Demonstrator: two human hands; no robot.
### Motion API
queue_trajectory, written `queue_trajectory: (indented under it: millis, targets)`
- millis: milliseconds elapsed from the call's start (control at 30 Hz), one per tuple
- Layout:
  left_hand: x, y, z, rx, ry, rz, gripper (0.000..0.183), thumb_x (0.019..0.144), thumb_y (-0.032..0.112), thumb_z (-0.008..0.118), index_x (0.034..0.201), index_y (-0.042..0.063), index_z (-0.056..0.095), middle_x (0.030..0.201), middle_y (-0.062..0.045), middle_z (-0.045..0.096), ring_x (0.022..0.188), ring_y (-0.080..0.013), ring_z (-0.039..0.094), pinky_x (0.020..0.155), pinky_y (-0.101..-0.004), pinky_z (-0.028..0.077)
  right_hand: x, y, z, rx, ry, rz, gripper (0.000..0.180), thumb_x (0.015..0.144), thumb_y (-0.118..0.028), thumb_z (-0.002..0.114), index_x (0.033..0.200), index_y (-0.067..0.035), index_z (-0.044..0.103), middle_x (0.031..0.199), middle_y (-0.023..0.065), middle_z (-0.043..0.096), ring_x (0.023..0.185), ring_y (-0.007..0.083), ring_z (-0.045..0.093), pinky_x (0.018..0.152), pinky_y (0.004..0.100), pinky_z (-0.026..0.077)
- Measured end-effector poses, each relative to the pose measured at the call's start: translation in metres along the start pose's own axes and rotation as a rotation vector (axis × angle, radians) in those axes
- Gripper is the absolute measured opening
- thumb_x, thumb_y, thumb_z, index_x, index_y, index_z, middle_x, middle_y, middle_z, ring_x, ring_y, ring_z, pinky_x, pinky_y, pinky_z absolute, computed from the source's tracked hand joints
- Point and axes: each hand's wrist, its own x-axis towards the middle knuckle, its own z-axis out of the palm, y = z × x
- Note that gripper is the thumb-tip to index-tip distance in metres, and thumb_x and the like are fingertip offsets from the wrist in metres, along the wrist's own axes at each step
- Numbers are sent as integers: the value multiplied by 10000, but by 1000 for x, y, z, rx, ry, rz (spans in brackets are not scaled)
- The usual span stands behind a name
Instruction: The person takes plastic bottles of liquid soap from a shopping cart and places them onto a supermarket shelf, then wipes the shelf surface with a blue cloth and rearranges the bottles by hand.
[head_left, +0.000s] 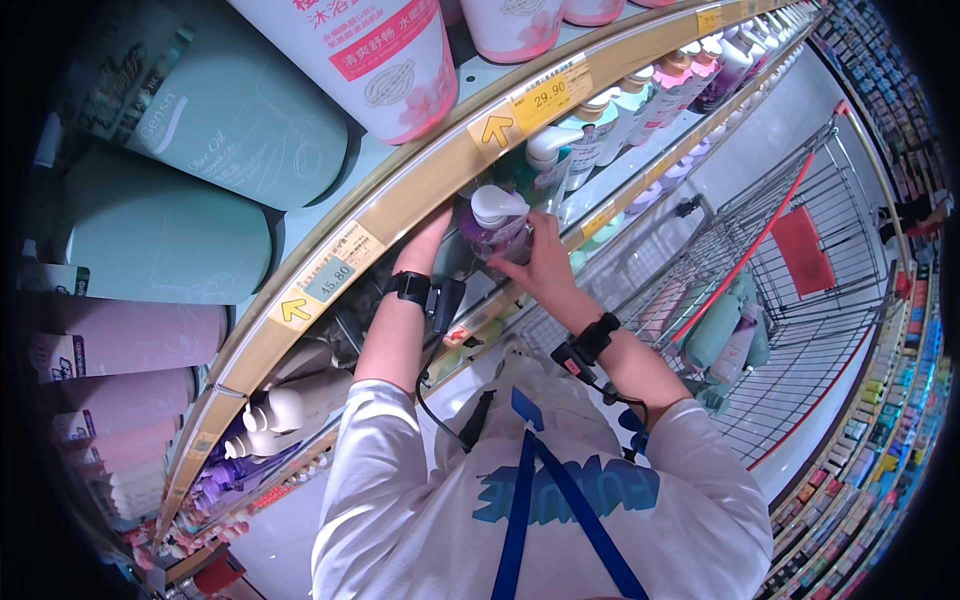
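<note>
A purple pump bottle (491, 236) with a white pump head stands at the front of the shelf below the price-tag rail. My right hand (541, 259) grips its near side, thumb low and fingers around the right. Further left, my left hand (435, 229) reaches in under the upper shelf's edge. Its fingers are hidden behind that rail, so what they touch does not show. Just beyond the purple bottle is a dark green pump bottle (546, 161) with a white pump.
The upper shelf rail (420, 180) curves above my hands, with large green bottles (247, 127) and a white-and-pink bottle (375, 67) over it. Beige pump bottles (300, 409) lie lower left. To my right stands a metal shopping cart (810, 360) holding several bottles (712, 330).
</note>
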Motion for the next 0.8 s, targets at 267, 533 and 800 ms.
queue_trajectory:
  millis: [267,533,800]
  targets:
    - [7,-6,7,4,5,29,614,876,416,620,1357,54,498,1368,-195,523,1261,-342,490,1058,-423,383,-5,-1,0,55,-5,29,848,700,-315,844,1339,-31,364,1250,196,447,1085,415,551,829,445,520]
    - [-8,-6,-7,130,-52,-37,507,912,283,573,1352,43,502,1304,-207,564,1202,-316,540,1026,-402,412,-8,-3,-1,45,-21,34,797,728,-272,827,1331,-24,369,1263,189,449,1044,392,580,807,429,524]
    - [-106,13,12,-169,-223,48,745,781,45,718,1428,76,349,1436,-137,366,1218,-232,514,916,-377,511,-24,27,0,165,-13,97,527,797,-116,748,1223,-4,458,1157,176,510,915,314,638,754,389,527]
